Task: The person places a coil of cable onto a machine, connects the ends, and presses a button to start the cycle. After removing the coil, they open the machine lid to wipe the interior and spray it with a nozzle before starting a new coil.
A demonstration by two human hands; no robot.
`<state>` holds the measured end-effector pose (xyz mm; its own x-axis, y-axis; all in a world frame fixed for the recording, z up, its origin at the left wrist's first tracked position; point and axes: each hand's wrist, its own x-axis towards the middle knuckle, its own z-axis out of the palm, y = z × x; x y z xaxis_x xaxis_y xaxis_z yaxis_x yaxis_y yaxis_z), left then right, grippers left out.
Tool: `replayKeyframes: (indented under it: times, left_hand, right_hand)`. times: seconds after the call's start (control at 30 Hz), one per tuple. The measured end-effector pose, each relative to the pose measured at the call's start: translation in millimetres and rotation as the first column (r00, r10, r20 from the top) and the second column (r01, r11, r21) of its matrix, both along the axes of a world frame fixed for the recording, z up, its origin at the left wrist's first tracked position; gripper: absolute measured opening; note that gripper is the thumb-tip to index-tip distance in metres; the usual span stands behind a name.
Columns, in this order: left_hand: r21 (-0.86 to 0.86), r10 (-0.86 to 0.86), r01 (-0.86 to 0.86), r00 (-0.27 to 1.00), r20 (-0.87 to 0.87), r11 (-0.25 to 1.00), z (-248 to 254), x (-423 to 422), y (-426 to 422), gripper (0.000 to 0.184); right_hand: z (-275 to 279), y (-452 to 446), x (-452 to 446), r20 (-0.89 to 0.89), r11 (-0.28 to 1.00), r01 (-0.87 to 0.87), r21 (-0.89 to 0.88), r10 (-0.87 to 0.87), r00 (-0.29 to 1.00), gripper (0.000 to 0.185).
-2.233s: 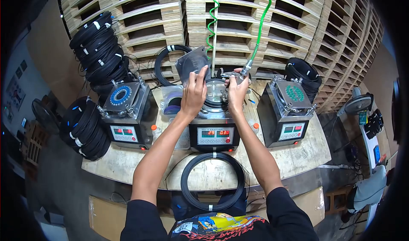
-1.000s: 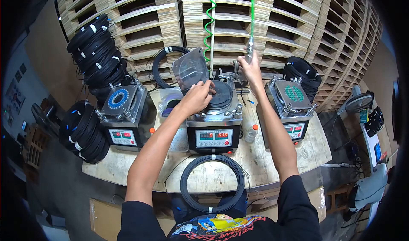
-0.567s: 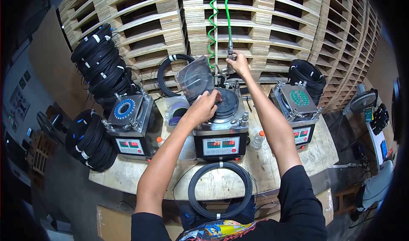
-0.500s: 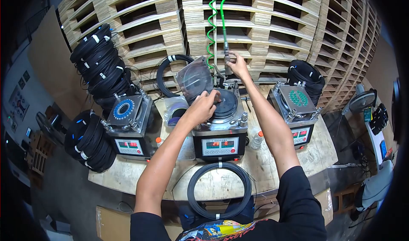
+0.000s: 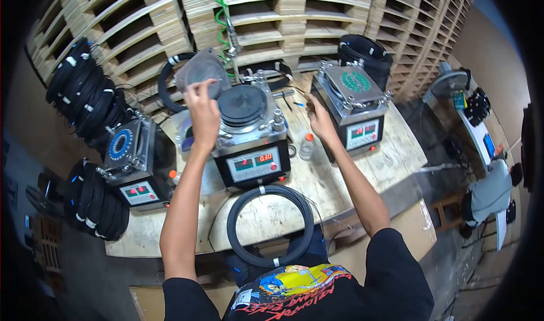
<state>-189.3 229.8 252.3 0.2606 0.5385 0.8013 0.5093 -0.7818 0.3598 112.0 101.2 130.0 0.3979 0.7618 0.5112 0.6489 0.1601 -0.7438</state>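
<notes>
My left hand [image 5: 203,114] is raised in front of the tilted-up clear lid [image 5: 195,68] of the middle machine [image 5: 253,163]. Its fingers are apart at the lid's lower part; whether they press on it I cannot tell. Beside it, a dark round disc [image 5: 242,104] lies on top of this machine. My right hand [image 5: 319,119] is open, fingers loosely bent, over the bench between the middle and right machines [image 5: 362,131]. Close to its fingertips lies a blue-tipped cable end [image 5: 298,104]. The air gun [image 5: 232,40] hangs from a green coiled hose [image 5: 221,6].
A coil of black cable [image 5: 231,224] lies at the bench's front edge. Black coils [image 5: 85,94] are stacked at left beside another machine [image 5: 133,162]. A bottle with an orange cap [image 5: 306,148] stands near my right forearm. Wooden pallets [image 5: 317,15] rise behind. A person [image 5: 490,193] sits far right.
My right hand has let go of the air gun and come down to the right. My left hand has moved from the disc to the lid. The view has shifted, and the middle display's numbers differ.
</notes>
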Motion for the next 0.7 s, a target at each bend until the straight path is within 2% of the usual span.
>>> replayKeyframes:
  times: [0.07, 0.1, 0.17, 0.2, 0.3, 0.37, 0.4, 0.43, 0.5, 0.53, 0.57, 0.63, 0.7]
  left_hand:
    - [0.0, 0.129, -0.129, 0.989, 0.07, 0.992, -6, 0, 0, 0.054]
    - [-0.002, 0.185, -0.186, 0.979, 0.091, 0.983, -8, -1, -1, 0.056]
    - [-0.048, 0.222, -0.217, 0.966, 0.135, 0.975, -8, -1, -4, 0.059]
    - [-0.089, 0.267, -0.255, 0.947, 0.178, 0.963, -8, 0, -5, 0.062]
    - [-0.074, 0.304, -0.295, 0.932, 0.199, 0.953, -8, 1, -7, 0.065]
    - [-0.089, 0.27, -0.257, 0.936, 0.224, 0.962, -16, 1, 0, 0.066]
    - [-0.104, 0.237, -0.218, 0.939, 0.248, 0.97, -20, -1, 4, 0.067]
    - [-0.159, 0.199, -0.162, 0.947, 0.251, 0.974, -22, -4, 7, 0.067]
    - [-0.188, 0.181, -0.13, 0.941, 0.285, 0.974, -29, -3, 13, 0.067]
    - [-0.216, 0.151, -0.087, 0.942, 0.3, 0.972, -30, -3, 14, 0.067]
    - [-0.249, 0.137, -0.059, 0.941, 0.308, 0.967, -31, -3, 15, 0.065]
    - [-0.337, 0.146, -0.032, 0.936, 0.319, 0.941, -28, -3, 12, 0.065]
    - [-0.315, 0.116, -0.009, 0.939, 0.324, 0.949, -35, -4, 17, 0.063]
  right_hand:
    - [-27, -36, -6, -0.014, 0.997, 0.076, -0.034, -0.076, 0.997, 0.054]
    - [-38, -54, -10, -0.024, 0.983, 0.105, -0.154, -0.11, 0.994, 0.053]
    - [-83, -70, -9, -0.076, 0.968, 0.105, -0.228, -0.125, 0.989, 0.06]
    - [-95, -76, -14, -0.075, 0.967, 0.109, -0.23, -0.129, 0.989, 0.06]
    - [-118, -70, -20, -0.068, 0.974, 0.147, -0.17, -0.16, 0.985, 0.066]
    - [-131, -58, -16, -0.217, 0.971, 0.081, -0.227, -0.132, 0.967, 0.065]
    - [-125, -54, -20, -0.211, 0.971, 0.13, -0.201, -0.173, 0.962, 0.053]
    - [-121, -46, -20, -0.208, 0.975, 0.115, -0.192, -0.155, 0.966, 0.053]
    - [-110, -32, -20, -0.325, 0.996, 0.086, -0.032, -0.091, 0.941, 0.047]
    - [-95, -25, -20, -0.273, 0.995, 0.102, -0.016, -0.102, 0.957, 0.042]
    - [-88, -13, -12, -0.2, 0.995, 0.083, 0.048, -0.072, 0.977, 0.041]
    - [-36, -1, -14, -0.225, 0.998, 0.007, 0.055, 0.005, 0.974, 0.048]
    - [-6, 21, -5, 0.068, 0.993, 0.029, 0.111, -0.036, 0.997, 0.054]
